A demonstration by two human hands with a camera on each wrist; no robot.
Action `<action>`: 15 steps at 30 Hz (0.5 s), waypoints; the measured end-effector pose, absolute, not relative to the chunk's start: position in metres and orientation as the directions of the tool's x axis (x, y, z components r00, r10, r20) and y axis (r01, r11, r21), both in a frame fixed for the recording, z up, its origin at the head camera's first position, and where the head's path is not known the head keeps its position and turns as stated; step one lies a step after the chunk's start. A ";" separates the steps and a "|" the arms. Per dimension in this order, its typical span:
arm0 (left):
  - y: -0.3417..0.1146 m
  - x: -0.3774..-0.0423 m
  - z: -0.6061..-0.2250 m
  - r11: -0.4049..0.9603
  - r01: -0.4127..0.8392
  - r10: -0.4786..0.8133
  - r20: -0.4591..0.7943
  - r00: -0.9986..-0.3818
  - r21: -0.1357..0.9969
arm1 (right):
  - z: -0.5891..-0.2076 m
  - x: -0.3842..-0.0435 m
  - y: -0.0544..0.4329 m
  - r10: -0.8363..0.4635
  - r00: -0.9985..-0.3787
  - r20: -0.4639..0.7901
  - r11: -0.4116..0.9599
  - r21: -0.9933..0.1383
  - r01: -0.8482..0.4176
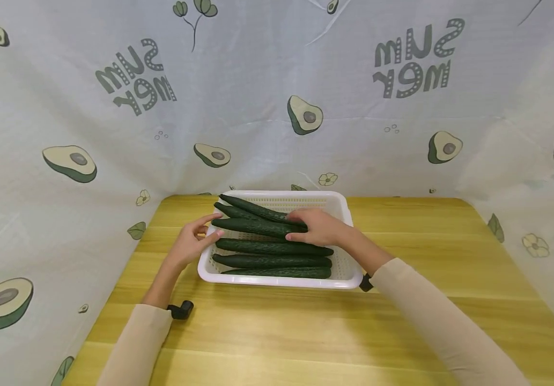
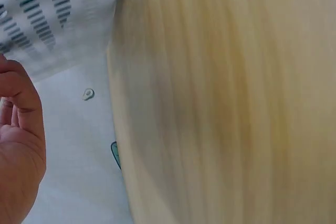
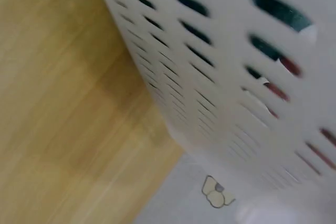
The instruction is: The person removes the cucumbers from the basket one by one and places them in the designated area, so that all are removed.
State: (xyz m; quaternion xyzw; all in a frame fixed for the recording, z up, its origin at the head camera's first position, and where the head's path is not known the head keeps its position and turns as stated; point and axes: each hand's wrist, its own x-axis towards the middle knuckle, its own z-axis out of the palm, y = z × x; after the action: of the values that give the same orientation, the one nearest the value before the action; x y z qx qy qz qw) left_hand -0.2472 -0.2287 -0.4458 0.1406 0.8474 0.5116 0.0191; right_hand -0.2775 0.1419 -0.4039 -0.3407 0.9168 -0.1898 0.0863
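Several long dark green cucumbers lie side by side in a white plastic basket (image 1: 277,281). My left hand (image 1: 191,244) is at the basket's left rim, thumb and forefinger on either side of the left end of one cucumber (image 1: 250,225). Over the right part of the basket, my right hand (image 1: 319,228) grips that cucumber's other end, thumb on the near side and fingers beyond. Two cucumbers behind it slant under the right fingers, including the rearmost cucumber (image 1: 252,207). Nearer me, a cucumber (image 1: 272,261) lies lengthwise. In the right wrist view, the slotted basket wall (image 3: 220,77) hides the hand's grip.
The basket stands on a yellow wood-grain table (image 1: 267,332) near its back edge. A pale curtain (image 1: 257,96) printed with avocados hangs behind and along both sides. Black wrist mounts show under each forearm, the left mount (image 1: 181,310) close above the tabletop.
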 end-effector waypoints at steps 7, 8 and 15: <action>-0.222 -0.247 -0.451 0.406 0.162 0.216 0.077 -0.973 0.900 | -0.423 -0.278 0.137 -0.652 -0.758 -0.017 0.702 -0.391 -0.595; -0.221 -0.246 -0.451 0.398 0.152 0.209 0.072 -0.975 0.905 | -0.425 -0.278 0.137 -0.645 -0.764 -0.025 0.710 -0.390 -0.587; -0.216 -0.244 -0.452 0.274 0.051 0.160 0.007 -0.987 0.960 | -0.427 -0.279 0.136 -0.627 -0.777 -0.049 0.725 -0.400 -0.560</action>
State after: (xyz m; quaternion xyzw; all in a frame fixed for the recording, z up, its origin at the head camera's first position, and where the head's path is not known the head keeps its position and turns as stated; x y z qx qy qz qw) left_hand -0.2437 -0.2157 -0.4522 0.0663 0.7968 0.5989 0.0456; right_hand -0.2790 0.1357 -0.4268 -0.3212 0.9244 -0.1849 0.0905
